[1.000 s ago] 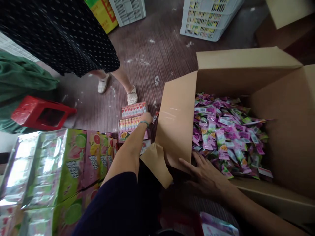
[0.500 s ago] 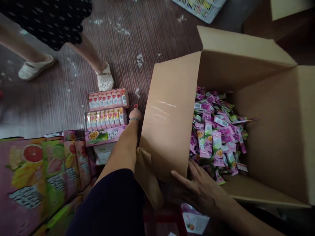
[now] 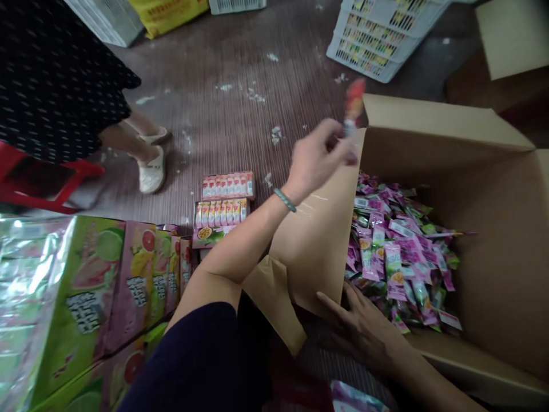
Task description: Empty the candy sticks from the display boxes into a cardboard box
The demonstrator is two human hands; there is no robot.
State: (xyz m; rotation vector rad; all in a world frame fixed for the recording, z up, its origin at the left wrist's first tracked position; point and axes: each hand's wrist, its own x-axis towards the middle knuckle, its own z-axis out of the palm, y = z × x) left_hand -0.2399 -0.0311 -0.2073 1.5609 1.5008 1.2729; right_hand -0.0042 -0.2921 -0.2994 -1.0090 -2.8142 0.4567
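The near corner of a carton's (image 3: 493,229) left flap (image 3: 317,246) is touched by the right hand (image 3: 371,320), its thumb and fingers spread open; whether the cardboard is pinched cannot be told. Pink-and-green packets (image 3: 398,257) are heaped loose inside the carton. Above the flap's far end, a red-tipped sachet (image 3: 355,106), blurred, is gripped upright between the thumb and closed fingers of the left hand (image 3: 315,154), its wrist circled by a green band (image 3: 285,199).

At near left, large fruit-printed boxes (image 3: 86,286) are lined up side by side. Beyond them, between the large boxes and the flap, small boxes (image 3: 227,186) filled with rows of sachets are set on the dark, streaked floor (image 3: 214,126), which is marked by pale scraps (image 3: 276,135). Farther left, a dotted skirt (image 3: 55,86) and pale shoes (image 3: 152,171) are worn by a person standing beside a red stool (image 3: 77,171). At the far side, a yellow bag (image 3: 171,14) and white crates (image 3: 364,46) are seen, the right-hand ones filled.
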